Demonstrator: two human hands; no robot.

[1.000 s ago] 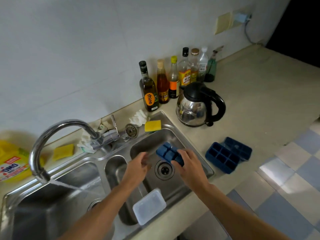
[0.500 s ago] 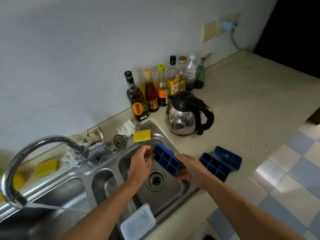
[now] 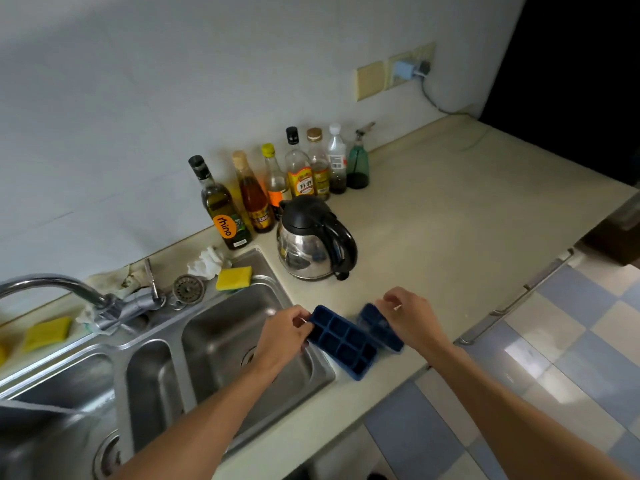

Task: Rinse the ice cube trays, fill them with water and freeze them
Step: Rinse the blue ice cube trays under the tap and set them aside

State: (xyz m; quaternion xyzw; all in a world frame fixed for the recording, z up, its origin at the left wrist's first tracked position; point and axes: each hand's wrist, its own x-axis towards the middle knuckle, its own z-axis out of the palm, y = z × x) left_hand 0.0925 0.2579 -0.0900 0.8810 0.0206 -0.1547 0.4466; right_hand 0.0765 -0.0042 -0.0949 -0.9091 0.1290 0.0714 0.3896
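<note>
A blue ice cube tray (image 3: 341, 341) lies with its open compartments up on the beige counter (image 3: 450, 244), at the right rim of the sink (image 3: 221, 327). My left hand (image 3: 285, 339) grips its left end. Just behind it sits a second blue ice cube tray (image 3: 381, 329), blurred. My right hand (image 3: 414, 320) is over that tray's far end, fingers curled onto it. The hand hides part of that tray.
The faucet (image 3: 52, 285) reaches left, and water streams into the left basin (image 3: 52, 420). A steel kettle (image 3: 311, 240) stands behind the trays, with several bottles (image 3: 225, 206) along the wall. A yellow sponge (image 3: 233, 278) lies on the sink's back rim.
The tray I held over the right basin has come right onto the counter. My right hand let go of its end and went to the tray behind. My view swung right.
</note>
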